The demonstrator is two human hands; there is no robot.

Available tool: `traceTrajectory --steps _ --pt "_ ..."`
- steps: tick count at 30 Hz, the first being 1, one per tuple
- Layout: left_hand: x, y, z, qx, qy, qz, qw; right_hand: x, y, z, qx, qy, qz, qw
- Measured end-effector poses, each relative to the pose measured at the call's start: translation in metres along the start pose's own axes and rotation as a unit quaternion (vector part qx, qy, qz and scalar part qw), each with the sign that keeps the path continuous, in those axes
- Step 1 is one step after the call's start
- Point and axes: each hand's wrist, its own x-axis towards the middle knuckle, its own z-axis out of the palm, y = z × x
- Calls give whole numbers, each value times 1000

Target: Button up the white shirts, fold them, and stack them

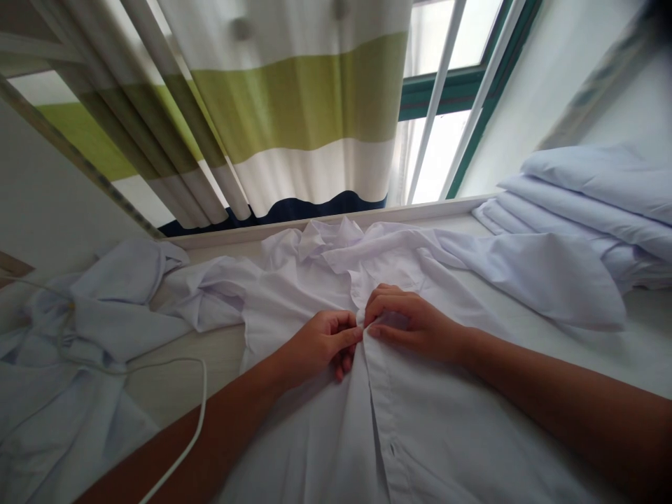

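Observation:
A white button-up shirt (446, 413) lies front side up before me, its collar at the far end and its sleeves spread to both sides. My left hand (336, 339) pinches one front edge of the shirt between thumb and fingers. Right beside it, my right hand (402, 318) grips the other front edge, and the fingertips of both hands meet at the placket. Below the hands the two front edges lie apart, with a buttonhole visible on the right one. Any button between my fingers is hidden.
Folded white garments (593, 203) are stacked at the right. Crumpled white cloth (115, 301) lies at the left, with a white cable (202, 392) running over it and across my left forearm. A striped curtain (315, 105) and a barred window (446, 133) are behind.

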Motion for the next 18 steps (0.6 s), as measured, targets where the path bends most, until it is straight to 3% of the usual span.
traceTrajectory --steps 8,18 --pt "-1 -2 -6 17 -40 16 999 0 0 1 -15 -5 -11 1000" --pt "2 -8 -5 65 -36 31 997 -1 1 0 -14 -19 -14 1000"
